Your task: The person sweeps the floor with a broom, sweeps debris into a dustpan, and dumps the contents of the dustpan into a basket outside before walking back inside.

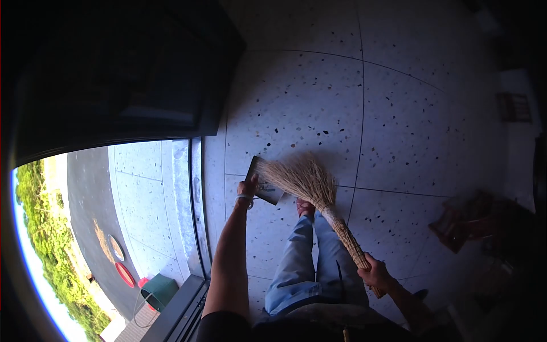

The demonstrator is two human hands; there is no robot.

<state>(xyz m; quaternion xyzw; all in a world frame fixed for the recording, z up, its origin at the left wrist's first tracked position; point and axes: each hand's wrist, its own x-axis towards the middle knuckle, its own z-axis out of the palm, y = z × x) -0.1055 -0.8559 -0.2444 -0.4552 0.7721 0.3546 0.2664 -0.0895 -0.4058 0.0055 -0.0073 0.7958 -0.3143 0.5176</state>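
A straw broom (325,199) slants across the view, its fanned bristles over the speckled tiled floor and its bound handle running down to the right. My right hand (376,273) is closed around the handle near its lower end. At the left of the bristles, my left hand (248,187) grips the edge of a dark, flat dustpan (270,194). The bristle tips touch or overlap the upper part of the dustpan and hide some of it. A light band circles my left wrist.
A dark door (125,74) fills the upper left. Beside it a metal door sill (196,194) leads outside, where a green bucket (160,293), a red basin (125,274) and a round tray (115,248) stand. A reddish object (461,225) lies at the right.
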